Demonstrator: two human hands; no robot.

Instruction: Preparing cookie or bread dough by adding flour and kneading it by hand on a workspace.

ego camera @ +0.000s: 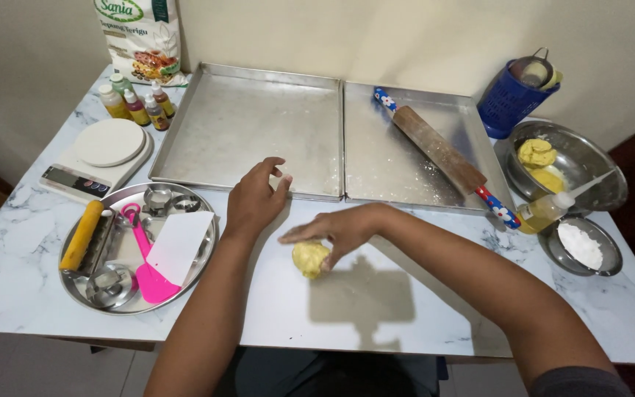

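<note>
- Right hand (347,231) curves over a yellow dough lump (310,259), fingers half closed and pressing down on it from above and the side; the lump sits on the marble surface (347,316) directly under that palm, seemingly pinned so it cannot roll.
- Left hand (255,202) hovers just beyond and to the left of the dough, fingers loosely bent, thumb and forefinger close together; whether they pinch a small crumb I cannot tell.
- Just past the left hand's fingertips runs the near rim of a metal baking tray (244,121), with a second tray (413,169) beside it, both floured and within easy reach.
- A wooden rolling pin (439,151) lies slanted across the second tray, beyond the right hand, parked where it cannot roll off.
- Left of the left hand, a round steel plate (75,290) gathers the small tools: a pink spatula (147,272), a white scraper (179,242) and metal cutters.
- Beyond that plate sit a kitchen scale (101,158) and small colouring bottles (137,103).
- Right of the right arm stand a steel bowl (589,165) of more yellow dough, a small dish of white powder (580,246) and a squeeze bottle (545,212).
</note>
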